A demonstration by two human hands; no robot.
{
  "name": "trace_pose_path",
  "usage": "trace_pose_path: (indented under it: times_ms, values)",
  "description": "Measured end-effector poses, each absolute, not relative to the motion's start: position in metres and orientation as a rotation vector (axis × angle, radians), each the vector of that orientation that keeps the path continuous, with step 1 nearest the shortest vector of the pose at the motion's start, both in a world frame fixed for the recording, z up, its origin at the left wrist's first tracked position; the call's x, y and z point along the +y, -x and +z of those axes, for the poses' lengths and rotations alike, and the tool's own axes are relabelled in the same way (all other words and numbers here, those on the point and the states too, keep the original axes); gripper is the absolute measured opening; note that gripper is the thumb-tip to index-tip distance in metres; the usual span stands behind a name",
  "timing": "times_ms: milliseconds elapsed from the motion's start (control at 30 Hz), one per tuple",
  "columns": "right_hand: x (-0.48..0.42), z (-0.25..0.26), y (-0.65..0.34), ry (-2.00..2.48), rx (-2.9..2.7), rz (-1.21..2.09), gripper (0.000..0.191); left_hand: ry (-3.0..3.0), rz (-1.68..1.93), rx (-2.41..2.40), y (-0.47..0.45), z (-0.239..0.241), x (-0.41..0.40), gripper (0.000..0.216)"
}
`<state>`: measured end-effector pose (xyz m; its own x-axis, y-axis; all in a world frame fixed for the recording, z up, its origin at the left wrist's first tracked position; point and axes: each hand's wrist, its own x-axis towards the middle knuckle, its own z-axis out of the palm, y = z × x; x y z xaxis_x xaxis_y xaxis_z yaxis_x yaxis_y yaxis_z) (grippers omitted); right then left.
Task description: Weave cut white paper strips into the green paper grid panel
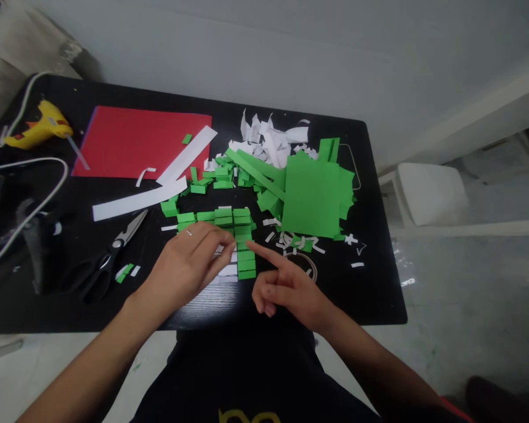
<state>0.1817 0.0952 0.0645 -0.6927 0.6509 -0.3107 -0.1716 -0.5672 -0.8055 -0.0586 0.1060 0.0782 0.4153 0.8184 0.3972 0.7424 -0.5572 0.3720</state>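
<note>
Rows of small folded green paper pieces [245, 264] lie on the black table in front of me, with folded white paper pieces [228, 271] alongside. Over the left part of these rows is my left hand [183, 264], its thumb and forefinger closed in a pinch at the border of green and white. Whatever sits between those fingertips is too small to make out. My right hand [291, 288] stretches its index finger onto the green column from the right. Its other fingers are curled and hold nothing visible. Part of the rows is hidden beneath my left hand.
Black-handled scissors [114, 249] lie left of my hand, with white paper strips [139, 200] beyond. A yellow glue gun [44, 126] and red sheet [145, 138] are at the far left. Green sheets [311, 197], white scraps [273, 141] and a ring-shaped loop [314, 267] lie right.
</note>
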Motion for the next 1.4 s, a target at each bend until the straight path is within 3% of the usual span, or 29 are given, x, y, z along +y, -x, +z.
trace_pose_path:
  times_ms: [167,267,433,967,1400]
  values:
    - [0.113,0.045,-0.175,1.265,-1.911,1.171,0.048,-2.322,0.896,1.496,0.069,0.074,0.109,0.003]
    - [0.123,0.034,-0.168,1.243,-2.109,0.928,0.029,-2.285,0.886,1.53,0.071,0.069,0.11,0.003]
    - [0.123,0.028,-0.164,1.231,-2.095,0.953,0.015,-2.25,0.857,1.579,0.071,0.062,0.106,0.005]
    - [0.107,0.011,-0.164,1.207,-1.99,0.775,0.018,-2.598,0.655,1.281,0.048,0.039,0.124,0.016]
    - [0.106,0.008,-0.165,1.191,-1.96,0.773,0.016,-2.775,0.642,1.183,0.051,0.037,0.119,0.012]
